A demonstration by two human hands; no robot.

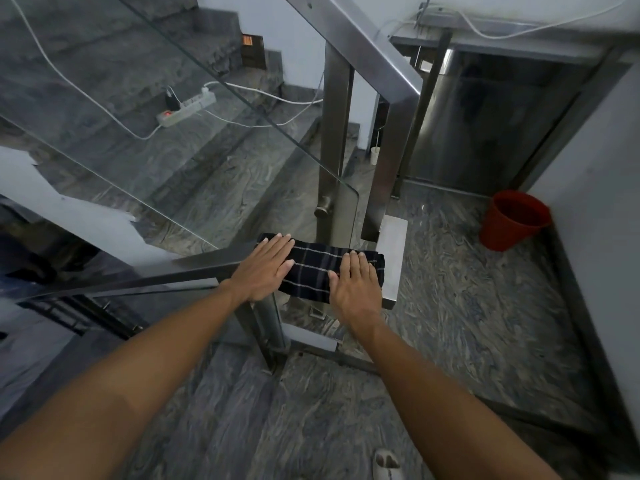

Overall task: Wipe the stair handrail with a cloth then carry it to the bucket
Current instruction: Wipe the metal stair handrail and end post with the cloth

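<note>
While both hands lie flat, left hand (pixel 265 268) and right hand (pixel 356 289) press the cloth (pixel 313 271) lengthwise along the handrail (pixel 207 265), frame centre; bucket (pixel 512 221) centre right, right hand nearer.

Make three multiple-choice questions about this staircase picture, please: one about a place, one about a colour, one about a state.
1. Where does the cloth lie?
A. on the handrail
B. in the bucket
C. on a stair step

2. What colour is the bucket?
A. blue
B. red
C. white

3. How do the left hand and right hand meet the cloth?
A. both pressed flat
B. one lifted away
C. both clenched in fists

Key: 1 A, it is draped over the rail end; 2 B, it stands red by the wall; 3 A, the fingers lie stretched out.
</note>
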